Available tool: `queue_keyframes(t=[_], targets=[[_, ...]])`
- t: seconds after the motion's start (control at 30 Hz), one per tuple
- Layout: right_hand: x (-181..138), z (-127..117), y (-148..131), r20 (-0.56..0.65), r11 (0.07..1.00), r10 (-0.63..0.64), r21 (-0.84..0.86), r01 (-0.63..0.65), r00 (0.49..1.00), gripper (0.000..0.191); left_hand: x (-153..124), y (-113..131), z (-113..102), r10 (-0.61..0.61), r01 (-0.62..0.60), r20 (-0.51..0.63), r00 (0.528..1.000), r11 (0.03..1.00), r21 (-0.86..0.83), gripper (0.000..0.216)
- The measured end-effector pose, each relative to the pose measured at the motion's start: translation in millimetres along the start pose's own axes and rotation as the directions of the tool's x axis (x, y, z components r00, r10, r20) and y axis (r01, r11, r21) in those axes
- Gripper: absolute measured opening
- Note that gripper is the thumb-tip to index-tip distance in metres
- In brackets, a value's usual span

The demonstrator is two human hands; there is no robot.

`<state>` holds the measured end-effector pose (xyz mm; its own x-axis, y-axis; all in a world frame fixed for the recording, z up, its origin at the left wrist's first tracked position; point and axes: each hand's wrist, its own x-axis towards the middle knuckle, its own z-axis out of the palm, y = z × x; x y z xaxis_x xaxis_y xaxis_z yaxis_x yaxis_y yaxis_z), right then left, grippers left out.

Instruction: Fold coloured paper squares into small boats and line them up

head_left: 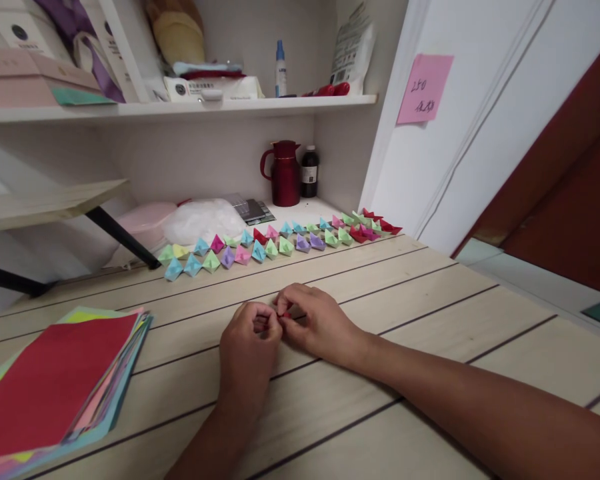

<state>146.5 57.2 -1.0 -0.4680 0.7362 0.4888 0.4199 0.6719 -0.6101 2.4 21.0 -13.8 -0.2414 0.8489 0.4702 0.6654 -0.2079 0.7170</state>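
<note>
Fingertips of my left hand (250,343) and my right hand (320,327) meet over the middle of the table. Between them both hands pinch a small piece of dark red folded paper (283,315), mostly hidden by the fingers, so its shape cannot be made out. Beyond the hands, folded paper boats (259,251) in blue, green, pink, purple, yellow and red stand in two rows along the table's back edge. Left of my left hand lies a stack of coloured paper sheets (65,373), a red one on top.
A slatted wooden table (430,313) spans the foreground. Behind the boats are a clear plastic bag (205,220), a red jug (285,177) and a dark bottle (309,173). A small raised shelf with black legs (123,237) stands at left. Above runs a white shelf (280,103).
</note>
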Motion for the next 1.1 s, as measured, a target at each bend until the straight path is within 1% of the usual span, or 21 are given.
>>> queue_keyframes(t=[0.17, 0.37, 0.43, 0.57, 0.7, 0.8, 0.93, 1.1], targets=[[-0.9, -0.9, -2.5, 0.017, 0.999, 0.049, -0.003, -0.049, 0.999, 0.016, -0.2, 0.0, -0.9, -0.02, 0.02, 0.0, 1.0, 1.0, -0.001, 0.004], [-2.0, 0.7, 1.2, 0.045, 0.994, 0.104, 0.013, -0.105, 0.994, 0.025, 1.0, 0.6, -1.1, -0.039, 0.04, -0.026, 0.999, 0.999, 0.034, 0.004], [-1.9, 1.1, 1.5, 0.037, 0.993, 0.118, 0.022, -0.119, 0.992, 0.024, 1.4, 0.1, -0.6, -0.042, 0.043, -0.028, 0.999, 0.999, 0.033, 0.004], [-1.4, 1.4, -0.2, 0.005, 0.995, 0.095, 0.036, -0.095, 0.995, 0.024, 0.9, -1.6, 0.0, -0.047, 0.047, -0.001, 0.999, 0.999, -0.001, 0.003], [-1.0, 2.4, -1.0, -0.005, 0.998, 0.05, -0.034, -0.05, 0.999, 0.021, -0.4, -0.9, 0.1, -0.029, 0.029, -0.003, 1.0, 1.0, -0.009, 0.003], [-1.2, 3.3, -1.3, 0.008, 0.995, 0.056, -0.079, -0.056, 0.998, 0.017, -1.4, 0.8, -0.1, -0.004, 0.004, 0.005, 1.0, 1.0, 0.0, 0.004], [-2.2, 3.4, -1.9, 0.024, 0.991, 0.051, -0.122, -0.048, 0.998, 0.025, -2.3, 1.6, -0.5, 0.01, -0.011, 0.022, 1.0, 1.0, 0.029, 0.005], [-2.4, 4.8, 0.1, 0.033, 0.991, 0.04, -0.128, -0.035, 0.999, 0.034, -1.7, 1.9, 0.3, -0.013, 0.01, 0.05, 0.999, 0.999, 0.052, 0.005]])
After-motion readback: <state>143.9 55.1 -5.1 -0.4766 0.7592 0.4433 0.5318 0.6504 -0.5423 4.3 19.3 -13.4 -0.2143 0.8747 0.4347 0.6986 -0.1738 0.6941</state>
